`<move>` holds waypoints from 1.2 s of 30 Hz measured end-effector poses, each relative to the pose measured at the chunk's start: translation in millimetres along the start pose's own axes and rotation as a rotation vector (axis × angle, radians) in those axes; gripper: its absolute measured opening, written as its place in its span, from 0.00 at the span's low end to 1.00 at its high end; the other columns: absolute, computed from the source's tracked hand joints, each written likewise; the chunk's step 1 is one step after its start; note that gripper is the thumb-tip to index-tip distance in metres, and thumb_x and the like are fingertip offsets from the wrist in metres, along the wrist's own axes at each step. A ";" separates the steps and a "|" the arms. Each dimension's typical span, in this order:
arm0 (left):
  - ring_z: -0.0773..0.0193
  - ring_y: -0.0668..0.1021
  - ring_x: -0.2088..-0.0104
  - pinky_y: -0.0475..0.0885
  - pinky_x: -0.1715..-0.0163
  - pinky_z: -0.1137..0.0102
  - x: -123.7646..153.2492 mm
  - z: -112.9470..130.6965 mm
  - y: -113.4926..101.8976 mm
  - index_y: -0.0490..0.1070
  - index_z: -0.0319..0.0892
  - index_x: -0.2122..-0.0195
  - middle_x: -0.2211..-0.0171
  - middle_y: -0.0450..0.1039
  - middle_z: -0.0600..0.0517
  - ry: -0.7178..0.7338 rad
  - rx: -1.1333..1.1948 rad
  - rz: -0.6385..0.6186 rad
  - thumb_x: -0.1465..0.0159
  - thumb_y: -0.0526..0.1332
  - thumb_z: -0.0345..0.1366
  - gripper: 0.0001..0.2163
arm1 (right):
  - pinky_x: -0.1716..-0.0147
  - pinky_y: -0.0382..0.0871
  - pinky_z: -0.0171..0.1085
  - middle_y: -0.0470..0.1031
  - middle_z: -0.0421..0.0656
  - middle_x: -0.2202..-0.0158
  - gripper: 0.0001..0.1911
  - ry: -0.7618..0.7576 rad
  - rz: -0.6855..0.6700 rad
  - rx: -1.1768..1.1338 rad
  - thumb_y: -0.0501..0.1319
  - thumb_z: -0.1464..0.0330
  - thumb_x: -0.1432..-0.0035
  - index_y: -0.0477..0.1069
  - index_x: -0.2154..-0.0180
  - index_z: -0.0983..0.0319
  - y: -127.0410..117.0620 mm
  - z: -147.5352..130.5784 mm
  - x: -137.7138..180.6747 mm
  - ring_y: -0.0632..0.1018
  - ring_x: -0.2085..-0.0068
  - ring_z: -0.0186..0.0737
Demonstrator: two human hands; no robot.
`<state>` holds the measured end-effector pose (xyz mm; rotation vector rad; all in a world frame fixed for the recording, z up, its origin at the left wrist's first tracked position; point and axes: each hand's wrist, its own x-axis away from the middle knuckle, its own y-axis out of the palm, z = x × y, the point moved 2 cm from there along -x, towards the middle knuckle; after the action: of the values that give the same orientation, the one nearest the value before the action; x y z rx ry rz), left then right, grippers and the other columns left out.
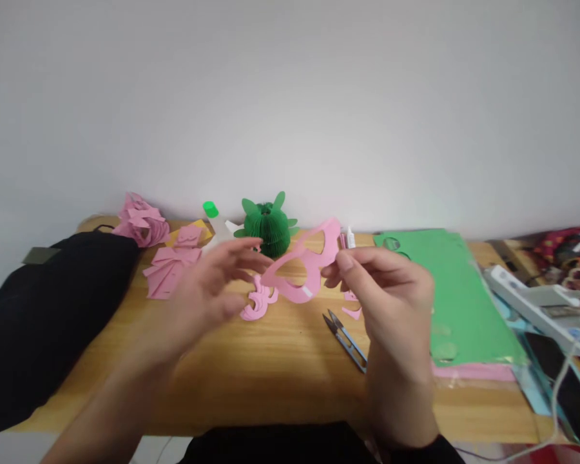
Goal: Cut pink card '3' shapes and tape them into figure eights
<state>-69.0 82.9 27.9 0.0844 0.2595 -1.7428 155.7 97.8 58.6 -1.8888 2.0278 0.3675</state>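
Note:
Pinched between the thumb and fingers of my right hand is a pink paper cut-out, shaped like a butterfly or a glasses frame, with large openings and a small white patch at its lower edge. My left hand, a little blurred, is at the cut-out's left end with its fingers apart; whether a fingertip touches the paper I cannot tell. Below the cut-out lie curled pink paper pieces. Thread snips with blue handles rest on the wooden table, partly behind my right wrist.
Behind stands a green folded-paper ball with leaves, beside a green-capped glue bottle. Pink scraps and a black bag are left. Green sheets, a power strip and a dark phone lie right.

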 end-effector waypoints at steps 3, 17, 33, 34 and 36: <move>0.55 0.79 0.55 0.77 0.57 0.64 4.1 10.2 40.3 0.71 0.52 0.45 0.56 0.78 0.47 -0.058 0.172 -0.023 0.42 0.69 0.48 0.24 | 0.80 0.74 0.31 0.80 0.38 0.78 0.06 0.051 0.013 -0.105 0.66 0.71 0.44 0.79 0.73 0.59 3.9 1.1 -1.2 0.78 0.79 0.33; 0.68 0.73 0.79 0.70 0.81 0.75 -6.6 42.5 68.2 0.77 0.46 0.73 0.78 0.75 0.57 -0.026 -0.034 0.370 0.42 0.67 0.38 0.04 | 0.76 0.77 0.31 0.81 0.37 0.74 0.04 0.046 0.031 -0.148 0.67 0.72 0.44 0.80 0.67 0.58 1.7 -1.8 9.3 0.80 0.76 0.32; 0.69 0.77 0.76 0.70 0.79 0.79 -10.7 36.5 66.1 0.78 0.48 0.74 0.77 0.77 0.59 -0.094 0.074 0.317 0.42 0.66 0.31 0.05 | 0.74 0.76 0.25 0.82 0.35 0.75 0.06 0.136 -0.031 -0.205 0.68 0.74 0.44 0.81 0.69 0.57 2.6 -0.9 10.6 0.79 0.75 0.27; 0.69 0.77 0.76 0.70 0.79 0.79 -11.1 35.7 65.8 0.78 0.48 0.73 0.76 0.77 0.58 -0.087 0.090 0.317 0.42 0.66 0.31 0.05 | 0.74 0.76 0.25 0.82 0.35 0.74 0.06 0.140 -0.034 -0.216 0.68 0.74 0.44 0.81 0.68 0.56 2.6 -0.7 10.6 0.80 0.75 0.27; 0.69 0.77 0.75 0.71 0.78 0.79 -11.2 33.0 65.3 0.79 0.48 0.73 0.76 0.78 0.58 -0.088 0.128 0.311 0.42 0.66 0.31 0.05 | 0.73 0.76 0.24 0.82 0.35 0.74 0.07 0.149 -0.039 -0.234 0.67 0.74 0.43 0.81 0.67 0.56 2.6 -0.1 10.5 0.80 0.75 0.26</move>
<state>-0.1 75.6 53.9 0.1334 0.0647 -1.4483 152.6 88.4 54.1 -2.1505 2.1176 0.4864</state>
